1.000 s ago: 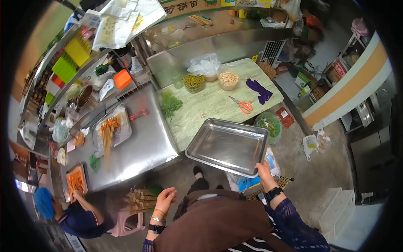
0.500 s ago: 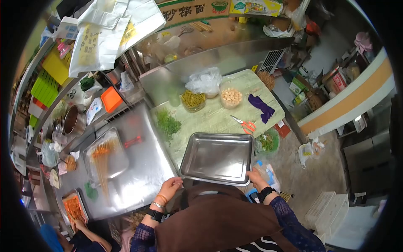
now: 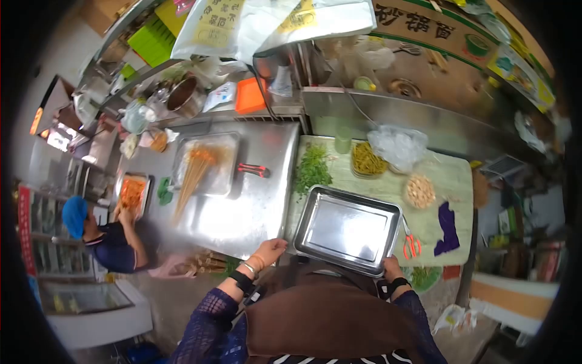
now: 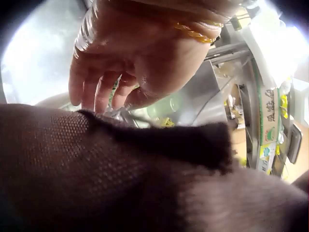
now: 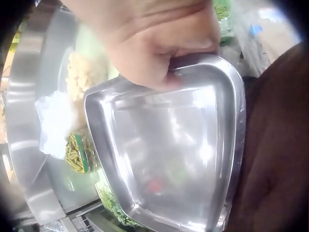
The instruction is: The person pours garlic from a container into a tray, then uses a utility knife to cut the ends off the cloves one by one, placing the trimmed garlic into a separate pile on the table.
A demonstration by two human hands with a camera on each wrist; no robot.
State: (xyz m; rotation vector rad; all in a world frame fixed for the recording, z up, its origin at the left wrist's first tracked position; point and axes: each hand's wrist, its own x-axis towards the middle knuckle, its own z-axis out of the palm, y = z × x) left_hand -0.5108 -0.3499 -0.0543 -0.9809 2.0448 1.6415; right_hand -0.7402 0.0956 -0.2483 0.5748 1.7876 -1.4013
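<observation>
My right hand (image 3: 391, 267) grips the near right corner of a rectangular stainless steel tray (image 3: 348, 227), thumb over the rim. In the right wrist view, the thumb lies inside the rim of the tray (image 5: 164, 145), whose bottom reflects light. The tray is close over the front of the green board (image 3: 458, 182). My left hand (image 3: 271, 250) is just left of the tray's near left corner, holding nothing. In the left wrist view, the fingers of the left hand (image 4: 140, 58) hang loosely bent, their tips partly hidden by a dark sleeve.
On the board are green herbs (image 3: 313, 168), green beans (image 3: 368, 161), a plastic bag (image 3: 397, 145), a tub of pale pieces (image 3: 420, 191), scissors (image 3: 412, 242) and a purple cloth (image 3: 447, 230). Left, skewers (image 3: 197, 170) lie on a steel table (image 3: 257, 206); another person (image 3: 115, 242) works beside it.
The head view has turned left. The tray has moved left across the board's front, held in my right hand. My left hand has come up near the tray's left corner.
</observation>
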